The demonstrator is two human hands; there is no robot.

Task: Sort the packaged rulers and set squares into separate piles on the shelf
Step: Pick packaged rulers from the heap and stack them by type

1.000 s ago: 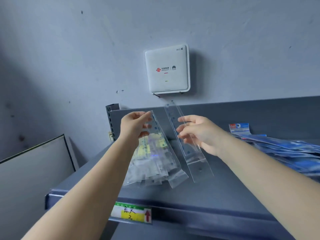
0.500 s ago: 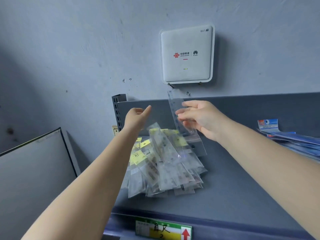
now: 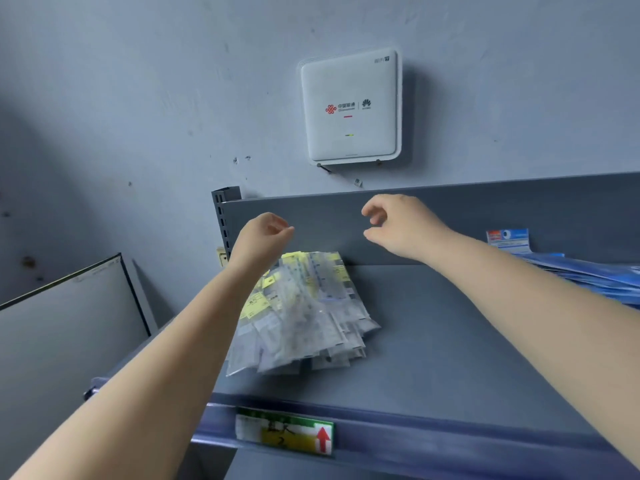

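A: Head view: your left hand (image 3: pixel 265 233) and right hand (image 3: pixel 398 225) hover above the shelf (image 3: pixel 450 341), fingers loosely curled, holding nothing. Nothing is pinched.

B: How far along would you say I am?

A: Well on, I'd judge. One clear-bag pile (image 3: pixel 301 313) lies at the shelf's left, against the back panel, under your left wrist. A blue pile (image 3: pixel 588 275) sits far right, well apart. No loose package lies between them.

B: Which pile holds the rulers?

A: You can't tell from here. The clear bags overlap and blur, your left forearm covers their left edge, and the blue pile is cut off by the frame. The shelf label (image 3: pixel 284 431) is smeared too.
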